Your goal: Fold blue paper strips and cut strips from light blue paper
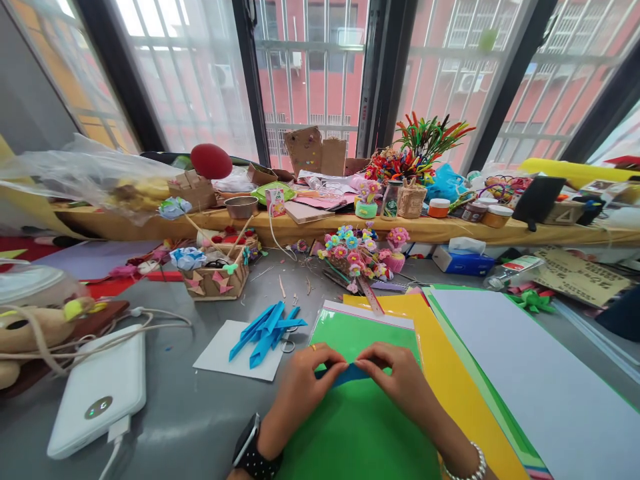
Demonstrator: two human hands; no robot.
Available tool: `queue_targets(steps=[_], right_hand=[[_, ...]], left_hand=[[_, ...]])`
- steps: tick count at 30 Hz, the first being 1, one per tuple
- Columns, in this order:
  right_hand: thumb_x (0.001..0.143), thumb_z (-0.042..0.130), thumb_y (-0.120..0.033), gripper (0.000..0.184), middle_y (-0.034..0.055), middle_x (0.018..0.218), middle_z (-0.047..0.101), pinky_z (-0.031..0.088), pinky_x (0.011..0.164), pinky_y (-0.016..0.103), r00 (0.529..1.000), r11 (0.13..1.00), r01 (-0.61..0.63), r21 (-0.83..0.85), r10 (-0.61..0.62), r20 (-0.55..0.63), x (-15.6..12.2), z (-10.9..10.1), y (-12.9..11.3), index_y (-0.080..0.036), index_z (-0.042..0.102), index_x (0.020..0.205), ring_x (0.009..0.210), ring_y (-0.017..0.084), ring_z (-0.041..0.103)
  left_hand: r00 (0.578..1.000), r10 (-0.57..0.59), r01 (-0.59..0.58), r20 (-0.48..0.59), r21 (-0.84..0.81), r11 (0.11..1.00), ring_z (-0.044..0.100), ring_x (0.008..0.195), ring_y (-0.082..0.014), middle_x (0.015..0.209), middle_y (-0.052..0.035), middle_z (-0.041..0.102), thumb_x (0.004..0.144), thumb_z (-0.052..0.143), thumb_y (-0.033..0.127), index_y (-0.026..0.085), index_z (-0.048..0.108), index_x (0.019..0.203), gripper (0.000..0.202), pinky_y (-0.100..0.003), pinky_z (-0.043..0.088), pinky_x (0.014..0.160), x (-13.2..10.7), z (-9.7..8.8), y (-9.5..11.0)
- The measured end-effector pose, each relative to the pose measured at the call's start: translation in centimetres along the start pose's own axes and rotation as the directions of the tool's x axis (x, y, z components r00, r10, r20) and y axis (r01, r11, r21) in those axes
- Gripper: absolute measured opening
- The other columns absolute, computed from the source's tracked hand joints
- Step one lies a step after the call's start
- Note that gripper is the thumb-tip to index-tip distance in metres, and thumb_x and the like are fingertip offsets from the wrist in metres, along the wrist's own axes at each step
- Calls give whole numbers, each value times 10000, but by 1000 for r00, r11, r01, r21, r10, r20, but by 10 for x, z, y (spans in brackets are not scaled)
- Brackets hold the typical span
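A small piece of blue paper (351,375) is pinched between both hands, above green sheets (363,427) in a clear sleeve. My left hand (313,373) grips its left part between thumb and forefinger. At the middle of its upper edge, my right hand (393,373) pinches it the same way, and the fingertips of the two hands nearly meet. Part of the blue paper is covered by the fingers. Left of the hands, several folded blue paper strips (267,330) lie in a loose pile on a white square of paper (220,357), close to a pair of scissors' handles (289,346).
Yellow paper (463,380) and a white sheet (540,360) lie to the right. A white power bank (107,387) with a cable rests at left. Behind stand a cardboard basket (217,280), colourful craft flowers (353,250) and a blue tissue box (463,260).
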State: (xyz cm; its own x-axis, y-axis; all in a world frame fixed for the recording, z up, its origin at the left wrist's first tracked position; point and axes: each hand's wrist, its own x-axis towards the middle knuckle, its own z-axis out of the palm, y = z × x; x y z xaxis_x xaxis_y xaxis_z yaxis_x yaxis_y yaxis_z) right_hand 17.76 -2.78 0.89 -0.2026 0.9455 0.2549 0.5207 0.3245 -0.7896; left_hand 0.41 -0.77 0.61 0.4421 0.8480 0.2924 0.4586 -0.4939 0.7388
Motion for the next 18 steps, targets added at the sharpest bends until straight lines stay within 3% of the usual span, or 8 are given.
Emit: queue_targets(steps=[5,12,18], right_hand=[[796,500,-310,199,12,637,623,405,546,239,998,997,59,-57,-59,0,0,5,0,-196,629,695,587,146,553],[788,510,-280,170,17,657,627,413,563,244,989,997,-33,-65,23,-146,2,-5,2,-188,609,684,611,160,564],[789,503,-301,187,17,659,625,424,569,247,986,998,-47,-49,39,-165,3,-6,3,-193,601,672,621,166,569]], left_hand=[[1000,-7,5,27,47,999,568,677,-159,707,-23,642,775,513,296,193,631,717,167,-234,401,627,1,1,-1],[999,-25,28,-26,136,990,557,644,-151,682,-20,627,790,492,311,182,607,687,202,-236,390,598,3,-10,-9],[994,-40,56,-98,162,985,573,650,-154,673,-8,635,781,504,305,189,609,671,191,-233,401,606,6,-14,-10]])
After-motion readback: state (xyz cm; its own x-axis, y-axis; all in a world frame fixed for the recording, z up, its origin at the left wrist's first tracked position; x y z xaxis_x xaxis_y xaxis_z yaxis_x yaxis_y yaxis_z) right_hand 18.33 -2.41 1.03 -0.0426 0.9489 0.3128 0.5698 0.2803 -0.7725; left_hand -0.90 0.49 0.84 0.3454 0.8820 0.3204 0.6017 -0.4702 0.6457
